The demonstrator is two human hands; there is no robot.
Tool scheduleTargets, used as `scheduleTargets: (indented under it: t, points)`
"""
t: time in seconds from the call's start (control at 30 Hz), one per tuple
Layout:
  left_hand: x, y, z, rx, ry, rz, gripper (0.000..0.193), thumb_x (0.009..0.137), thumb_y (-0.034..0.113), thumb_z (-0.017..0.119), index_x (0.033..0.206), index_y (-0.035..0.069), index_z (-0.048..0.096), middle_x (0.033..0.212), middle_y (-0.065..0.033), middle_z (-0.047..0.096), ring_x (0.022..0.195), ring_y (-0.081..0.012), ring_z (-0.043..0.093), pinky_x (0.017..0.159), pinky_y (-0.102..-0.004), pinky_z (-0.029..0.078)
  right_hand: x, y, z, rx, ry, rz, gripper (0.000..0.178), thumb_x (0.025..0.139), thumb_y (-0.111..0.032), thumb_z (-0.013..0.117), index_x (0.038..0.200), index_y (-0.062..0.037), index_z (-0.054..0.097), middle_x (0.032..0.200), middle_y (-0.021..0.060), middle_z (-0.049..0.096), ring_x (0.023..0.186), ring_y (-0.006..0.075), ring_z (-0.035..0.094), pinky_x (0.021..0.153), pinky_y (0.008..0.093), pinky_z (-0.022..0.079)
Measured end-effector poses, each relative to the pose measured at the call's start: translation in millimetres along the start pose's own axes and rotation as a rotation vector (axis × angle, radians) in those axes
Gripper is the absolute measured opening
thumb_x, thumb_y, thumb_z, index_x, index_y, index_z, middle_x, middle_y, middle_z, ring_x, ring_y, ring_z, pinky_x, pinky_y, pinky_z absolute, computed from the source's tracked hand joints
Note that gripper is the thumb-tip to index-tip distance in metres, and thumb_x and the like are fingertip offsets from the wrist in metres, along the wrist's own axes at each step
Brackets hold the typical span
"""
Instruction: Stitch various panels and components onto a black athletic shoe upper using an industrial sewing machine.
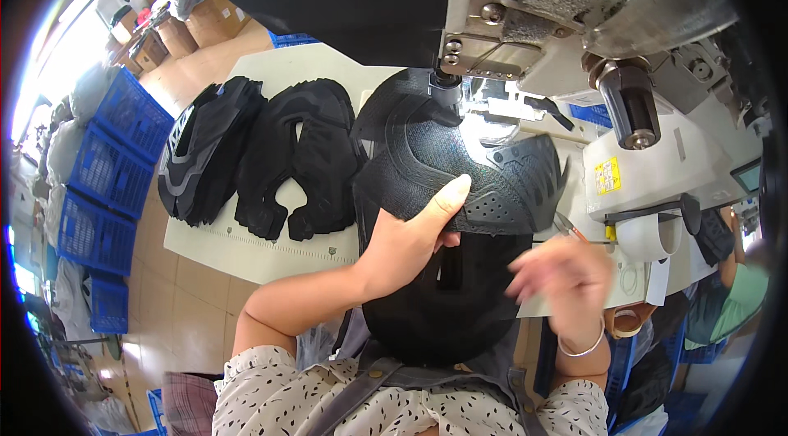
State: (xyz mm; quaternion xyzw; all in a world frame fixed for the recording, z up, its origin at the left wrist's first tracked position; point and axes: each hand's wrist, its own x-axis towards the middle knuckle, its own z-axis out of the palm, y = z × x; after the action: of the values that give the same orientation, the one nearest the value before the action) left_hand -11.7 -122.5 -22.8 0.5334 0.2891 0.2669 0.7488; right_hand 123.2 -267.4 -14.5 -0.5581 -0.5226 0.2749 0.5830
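Note:
My left hand (410, 247) grips a black textured shoe upper (427, 149) by its near edge, thumb on top and fingers underneath. The far part of the upper lies beneath the presser foot (445, 87) of a sewing machine (517, 25), in a bright light. A perforated toe or side panel shows on its right. My right hand (566, 284) is apart from the upper, to its lower right, and its fingers are smeared by motion. Below the upper is a dark rounded surface (435, 321) with a slot.
Two stacks of shoe pieces, grey-black (209, 157) and black (300, 157), lie on the pale table (222, 251) at left. Orange-handled snips (568, 227) and a white cup-like part (648, 237) stand at right. Blue crates (98, 227) line the left; a person in green (743, 300) is at far right.

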Motion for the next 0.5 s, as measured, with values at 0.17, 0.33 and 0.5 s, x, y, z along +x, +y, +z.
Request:
scheduleTargets:
  t: [0.17, 0.33, 0.5]
  points:
    - [3, 0, -4, -0.021, -0.031, -0.003, 0.020, 0.083, 0.030, 0.061, 0.086, 0.010, 0.057, 0.072, 0.0042, 0.054, 0.056, -0.0036, 0.046, 0.048, -0.0187, 0.040, 52, 32, -41, -0.666, 0.442, -0.348, 0.020, 0.084, -0.005, 0.052, 0.102, 0.0014, 0.054, 0.086, 0.0076, 0.060, 0.081, 0.0092, 0.054, 0.071, 0.0207, 0.042]
    - [6, 4, -8, -0.044, -0.025, -0.001, 0.019, 0.082, 0.029, 0.061, 0.085, 0.010, 0.057, 0.071, 0.0043, 0.053, 0.055, -0.0036, 0.045, 0.048, -0.0181, 0.038, 59, 40, -44, 0.204, 0.111, 0.118, 0.028, 0.084, -0.011, 0.057, 0.108, 0.0008, 0.052, 0.101, 0.0079, 0.058, 0.088, 0.0094, 0.055, 0.079, 0.0218, 0.044]
    - [12, 6, -11, -0.003, -0.008, 0.048, 0.017, 0.083, 0.025, 0.060, 0.086, 0.009, 0.058, 0.072, 0.0040, 0.054, 0.057, -0.0036, 0.046, 0.048, -0.0182, 0.038, 62, 19, -47, 0.082, 0.178, 0.037, 0.030, 0.084, -0.010, 0.057, 0.110, 0.0016, 0.051, 0.093, 0.0088, 0.062, 0.084, 0.0106, 0.057, 0.077, 0.0221, 0.045]
